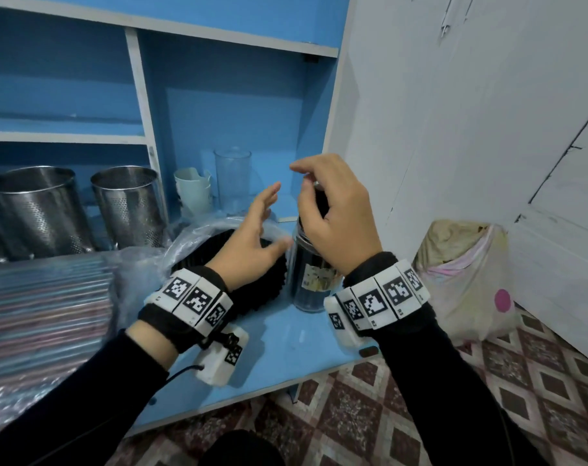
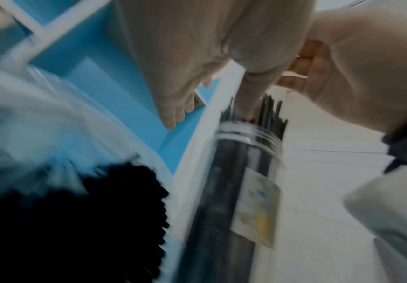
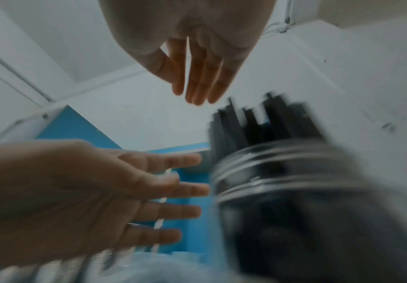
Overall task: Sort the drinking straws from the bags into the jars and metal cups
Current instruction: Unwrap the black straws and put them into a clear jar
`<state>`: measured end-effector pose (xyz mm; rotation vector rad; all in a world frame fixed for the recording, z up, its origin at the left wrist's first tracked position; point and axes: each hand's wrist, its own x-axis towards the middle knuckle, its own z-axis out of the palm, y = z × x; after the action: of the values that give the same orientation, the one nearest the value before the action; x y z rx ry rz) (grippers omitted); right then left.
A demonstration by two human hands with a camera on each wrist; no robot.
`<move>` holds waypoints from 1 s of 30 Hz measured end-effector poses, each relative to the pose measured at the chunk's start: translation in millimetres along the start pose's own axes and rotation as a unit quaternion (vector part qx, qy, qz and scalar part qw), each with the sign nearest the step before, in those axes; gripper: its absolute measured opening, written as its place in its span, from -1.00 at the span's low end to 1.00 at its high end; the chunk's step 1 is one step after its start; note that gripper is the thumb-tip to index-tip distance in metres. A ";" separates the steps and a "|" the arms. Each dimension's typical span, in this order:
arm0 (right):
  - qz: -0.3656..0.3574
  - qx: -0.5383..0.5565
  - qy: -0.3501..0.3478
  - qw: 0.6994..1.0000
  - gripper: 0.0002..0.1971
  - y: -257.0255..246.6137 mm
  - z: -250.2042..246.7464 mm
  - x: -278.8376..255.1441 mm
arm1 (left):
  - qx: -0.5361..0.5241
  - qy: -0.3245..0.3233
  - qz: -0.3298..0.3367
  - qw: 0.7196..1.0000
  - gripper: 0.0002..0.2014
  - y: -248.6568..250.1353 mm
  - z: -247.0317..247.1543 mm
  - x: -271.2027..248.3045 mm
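The jar stands upright on the blue shelf and serves as the reference point. It is packed with black straws whose tips rise above the threaded mouth.

Right hand: directly above the jar mouth, fingers loosely bent over the straw tips. The right wrist view shows the fingers extended and clear of the straws, gripping nothing.

Left hand: just left of the jar, fingers straight and spread, palm toward the glass, holding nothing. Whether the thumb touches the jar cannot be told.

Left of the jar: an opened clear bag with more black straws in it, lying against the jar base. Further left: a bag of striped straws. Behind and well left: two perforated metal cups. Behind the jar: an empty glass.

Hazards:
- The jar appears full. Forcing in more straws may bend them or push others out.
- The jar is tall, narrow and unsupported. A downward tap on the tips or a sideways nudge may tip it toward the shelf edge.
- The loose bag against the base may drag the jar if pulled.
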<state>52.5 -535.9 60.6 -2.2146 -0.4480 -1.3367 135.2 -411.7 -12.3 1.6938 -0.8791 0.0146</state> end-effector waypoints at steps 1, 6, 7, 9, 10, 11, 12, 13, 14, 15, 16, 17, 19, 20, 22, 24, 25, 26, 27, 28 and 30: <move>-0.003 0.012 0.015 1.000 -0.81 -6.0 8.7 -2.4 | 0.030 0.046 0.019 0.998 -0.35 -0.2 -11.4 -2.2; 0.077 0.076 -0.117 0.987 -0.82 -20.4 64.7 -16.6 | 0.127 0.183 -0.056 0.973 -0.69 -10.7 -70.0 -8.5; 0.110 0.086 -0.177 0.974 -0.80 -20.7 77.1 -19.2 | 0.153 0.178 -0.097 0.967 -0.69 -14.7 -80.4 -9.7; 0.169 0.081 -0.304 0.934 -0.73 -20.5 100.8 -25.2 | 0.220 0.129 -0.196 0.947 -0.72 -24.8 -98.1 -12.9; 0.190 0.058 -0.352 0.915 -0.73 -20.4 111.6 -28.5 | 0.245 0.091 -0.237 0.936 -0.75 -29.8 -104.0 -14.5; 0.203 0.032 -0.384 0.900 -0.73 -20.6 121.4 -31.6 | 0.251 0.057 -0.261 0.930 -0.74 -35.3 -108.6 -16.3; 0.212 0.010 -0.403 0.890 -0.73 -21.0 130.7 -33.8 | 0.237 0.038 -0.268 0.933 -0.72 -40.2 -111.5 -17.0; 0.219 -0.007 -0.417 0.882 -0.70 -22.3 138.9 -35.2 | 0.215 0.035 -0.266 0.939 -0.71 -42.8 -112.7 -17.6; 0.227 -0.024 -0.434 0.871 -0.66 -23.9 147.0 -36.1 | 0.192 0.041 -0.261 0.945 -0.71 -42.6 -112.7 -18.6; 0.234 -0.044 -0.457 0.857 -0.61 -24.8 154.7 -36.7 | 0.172 0.048 -0.259 0.949 -0.70 -41.1 -112.2 -19.3; 0.237 -0.067 -0.479 0.842 -0.57 -24.9 161.6 -37.5 | 0.157 0.053 -0.257 0.952 -0.68 -39.8 -111.4 -19.8; 0.238 -0.090 -0.495 0.831 -0.56 -24.7 167.2 -38.4 | 0.154 0.057 -0.256 0.953 -0.66 -39.0 -110.9 -20.3; 0.240 -0.119 -0.499 0.824 -0.56 -23.6 174.1 -40.1 | 0.165 0.075 -0.248 0.952 -0.67 -39.4 -111.8 -21.5; 0.238 -0.128 -0.496 0.825 -0.56 -22.6 175.6 -41.2 | 0.165 0.087 -0.244 0.952 -0.68 -40.5 -112.2 -22.0; 0.226 -0.141 -0.492 0.829 -0.55 -19.8 175.0 -43.4 | 0.154 0.112 -0.237 0.953 -0.70 -42.0 -113.4 -23.2; 0.216 -0.141 -0.489 0.833 -0.52 -17.0 172.5 -44.1 | 0.141 0.132 -0.232 0.953 -0.72 -42.9 -114.6 -24.5; 0.215 -0.138 -0.488 0.834 -0.53 -15.7 171.5 -43.8 | 0.136 0.134 -0.232 0.954 -0.74 -43.5 -114.8 -24.7; 0.218 -0.134 -0.486 0.836 -0.53 -14.5 170.7 -43.4 | 0.133 0.133 -0.230 0.955 -0.76 -44.1 -114.6 -24.7; 0.224 -0.129 -0.481 0.838 -0.54 -13.6 169.9 -43.0 | 0.132 0.130 -0.227 0.956 -0.78 -43.8 -114.0 -24.8; 0.230 -0.122 -0.474 0.841 -0.55 -13.1 169.3 -42.8 | 0.129 0.128 -0.224 0.957 -0.80 -43.5 -113.5 -24.6; 0.243 -0.101 -0.450 0.853 -0.57 -12.4 167.1 -43.6 | 0.113 0.120 -0.226 0.960 -0.80 -42.6 -112.7 -24.2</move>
<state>146.1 -429.8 -39.2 -2.7785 -0.0214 -0.0221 189.3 -301.7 -21.2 2.0261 -0.3041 0.0118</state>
